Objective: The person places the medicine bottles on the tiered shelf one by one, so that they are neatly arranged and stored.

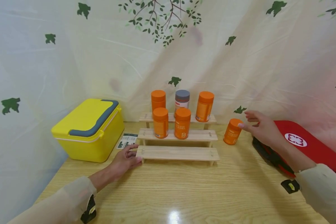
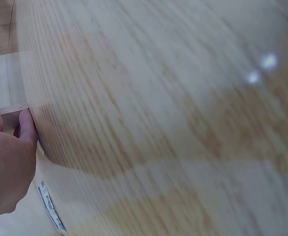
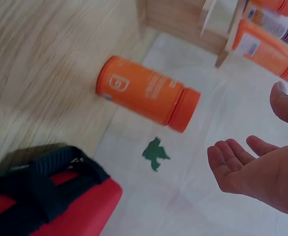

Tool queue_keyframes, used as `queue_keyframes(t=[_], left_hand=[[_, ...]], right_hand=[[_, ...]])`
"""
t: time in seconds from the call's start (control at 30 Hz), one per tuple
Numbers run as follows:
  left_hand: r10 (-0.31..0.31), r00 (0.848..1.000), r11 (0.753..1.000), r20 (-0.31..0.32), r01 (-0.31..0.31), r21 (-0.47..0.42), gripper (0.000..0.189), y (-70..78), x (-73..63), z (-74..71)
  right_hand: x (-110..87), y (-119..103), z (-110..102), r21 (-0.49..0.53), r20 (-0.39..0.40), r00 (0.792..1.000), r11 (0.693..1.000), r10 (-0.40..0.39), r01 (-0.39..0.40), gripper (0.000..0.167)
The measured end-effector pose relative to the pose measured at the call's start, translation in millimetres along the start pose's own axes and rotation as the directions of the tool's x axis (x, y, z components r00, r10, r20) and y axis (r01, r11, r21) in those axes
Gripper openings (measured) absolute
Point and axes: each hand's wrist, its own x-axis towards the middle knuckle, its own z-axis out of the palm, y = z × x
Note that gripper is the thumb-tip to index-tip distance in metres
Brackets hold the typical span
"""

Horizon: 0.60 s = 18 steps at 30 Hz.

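Note:
A small three-step wooden rack point(image 1: 177, 153) stands on the table. My left hand point(image 1: 126, 160) grips the left end of its lowest step; in the left wrist view, thumb and finger point(image 2: 28, 129) pinch that wooden end. To the right of the rack, an orange bottle point(image 1: 232, 132) stands upright on the table. Beside its lid is my right hand point(image 1: 261, 129), fingers apart and holding nothing; the right wrist view shows a gap between hand and bottle point(image 3: 139, 91). Two orange bottles point(image 1: 161, 123) occupy the middle step. On the top step, a grey-lidded bottle point(image 1: 182, 101) stands between two orange ones.
A yellow box point(image 1: 86, 133) with a blue handle is at the left, a printed card point(image 1: 127, 140) beside it. At the right lies a red case point(image 1: 305, 140) with a white emblem and black handle, under my right forearm. A leaf-patterned cloth hangs behind.

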Motion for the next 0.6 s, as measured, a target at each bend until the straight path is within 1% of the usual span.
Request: queue_keyframes(t=[0.17,0.23,0.3,0.43,0.5,0.6], left_hand=[[0.015,1.0,1.0,0.004,-0.015,-0.001,0.058,1.4,-1.3,-0.6],[0.015,1.0,1.0,0.006,-0.015,0.0,0.058,1.5,-1.6,-0.6],[0.011,1.0,1.0,-0.003,-0.011,-0.005,0.058,1.2,-1.8,-0.1],[0.006,1.0,1.0,-0.003,-0.006,-0.006,0.058,0.8,-2.4,0.9],[0.01,1.0,1.0,-0.003,-0.01,-0.004,0.058,0.4,-2.8,1.1],[0.013,1.0,1.0,0.0,-0.013,-0.001,0.058,0.3,-3.0,1.1]], right_hand=[[13.4,15,-1,-0.06,0.003,1.0,0.998,0.02,-0.019,0.08],[19.3,24,2,-0.065,0.013,1.0,0.998,0.019,-0.018,0.082],[24.8,33,6,-0.06,0.03,0.999,0.998,0.021,-0.019,0.083],[33.5,48,14,-0.034,0.08,0.996,0.998,0.049,-0.046,0.086],[37.1,52,17,-0.006,0.113,0.992,0.998,0.062,-0.061,0.088],[40.2,54,23,0.033,0.151,0.987,0.997,0.061,-0.067,0.089]])
